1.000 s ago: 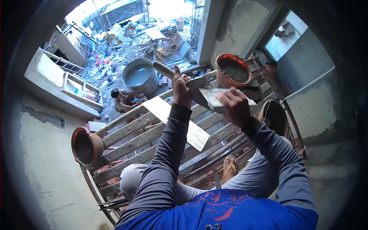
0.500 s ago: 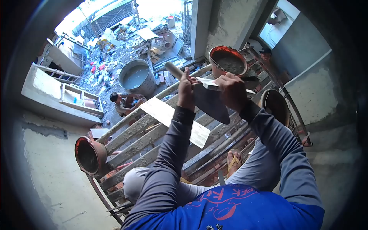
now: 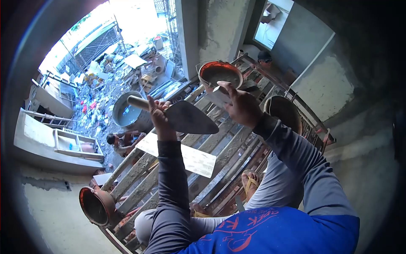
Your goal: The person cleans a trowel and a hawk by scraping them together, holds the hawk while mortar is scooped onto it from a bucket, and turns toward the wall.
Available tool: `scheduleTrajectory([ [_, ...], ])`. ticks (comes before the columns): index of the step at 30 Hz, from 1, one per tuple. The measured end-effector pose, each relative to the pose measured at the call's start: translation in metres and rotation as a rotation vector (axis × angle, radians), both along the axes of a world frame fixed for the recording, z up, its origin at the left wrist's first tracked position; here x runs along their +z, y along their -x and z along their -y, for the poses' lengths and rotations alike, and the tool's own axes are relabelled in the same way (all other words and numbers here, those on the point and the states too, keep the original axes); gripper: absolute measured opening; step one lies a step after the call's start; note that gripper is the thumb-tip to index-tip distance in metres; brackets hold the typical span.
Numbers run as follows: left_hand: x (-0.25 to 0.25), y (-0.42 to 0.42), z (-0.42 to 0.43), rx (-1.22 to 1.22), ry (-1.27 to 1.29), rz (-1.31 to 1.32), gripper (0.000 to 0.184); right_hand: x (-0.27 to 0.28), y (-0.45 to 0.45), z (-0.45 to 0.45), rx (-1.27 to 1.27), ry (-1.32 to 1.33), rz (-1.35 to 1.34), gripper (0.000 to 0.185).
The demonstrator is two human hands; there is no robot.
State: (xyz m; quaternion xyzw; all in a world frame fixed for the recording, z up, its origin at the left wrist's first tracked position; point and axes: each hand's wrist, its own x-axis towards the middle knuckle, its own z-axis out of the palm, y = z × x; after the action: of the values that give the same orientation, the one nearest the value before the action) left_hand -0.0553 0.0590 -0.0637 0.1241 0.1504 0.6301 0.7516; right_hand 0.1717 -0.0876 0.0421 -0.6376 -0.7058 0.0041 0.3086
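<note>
My left hand (image 3: 159, 119) grips a trowel near the base of its pale handle (image 3: 138, 103). The trowel's grey pointed blade (image 3: 192, 118) extends to the right, above the planks. Closed around a small pale flat-sided piece (image 3: 220, 97), my right hand (image 3: 242, 106) is just beyond the blade, apart from it. The exact kind of that piece is unclear. Behind my right hand stands an orange-rimmed bucket (image 3: 203, 83) of grey mix. A white rectangular board (image 3: 196, 161) lies on the planks, partly behind my left forearm.
I am on a slatted scaffold platform (image 3: 137, 174) with gaps between its planks. A second bucket (image 3: 111, 203) sits at its left end, a dark round container (image 3: 282, 112) at the right. Below are a person (image 3: 122, 142), a drum (image 3: 118, 111) and rubble. Another person (image 3: 264, 57) is behind the railing.
My hands have moved apart, and the right-hand piece is now separate from the trowel. The blade has swung from pointing downward to pointing right. The camera view has shifted.
</note>
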Motion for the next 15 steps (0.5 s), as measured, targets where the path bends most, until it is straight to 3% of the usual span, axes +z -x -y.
scheduleTrajectory([
  [2, 0.026, 0.003, 0.009, 0.054, 0.042, -0.026, 0.04, -0.002, 0.001, 0.001, 0.022, 0.091, -0.021, 0.066],
  [5, 0.023, 0.009, 0.0, 0.134, 0.043, 0.009, 0.04, 0.005, -0.003, -0.001, -0.012, 0.16, -0.103, 0.073],
  [7, 0.016, 0.012, 0.001, 0.243, -0.059, -0.229, 0.043, 0.006, -0.008, -0.001, -0.01, 0.091, -0.074, 0.075],
  [10, 0.011, 0.015, 0.005, 0.138, -0.114, -0.163, 0.056, 0.005, -0.016, -0.002, -0.009, 0.073, -0.196, 0.073],
  [13, 0.019, 0.0, -0.003, 0.314, 0.129, -0.134, 0.06, 0.004, -0.019, 0.0, -0.001, 0.062, -0.223, 0.072],
  [15, 0.016, -0.003, -0.004, 0.279, 0.107, -0.101, 0.059, 0.005, -0.019, 0.001, 0.003, 0.077, -0.226, 0.072],
])
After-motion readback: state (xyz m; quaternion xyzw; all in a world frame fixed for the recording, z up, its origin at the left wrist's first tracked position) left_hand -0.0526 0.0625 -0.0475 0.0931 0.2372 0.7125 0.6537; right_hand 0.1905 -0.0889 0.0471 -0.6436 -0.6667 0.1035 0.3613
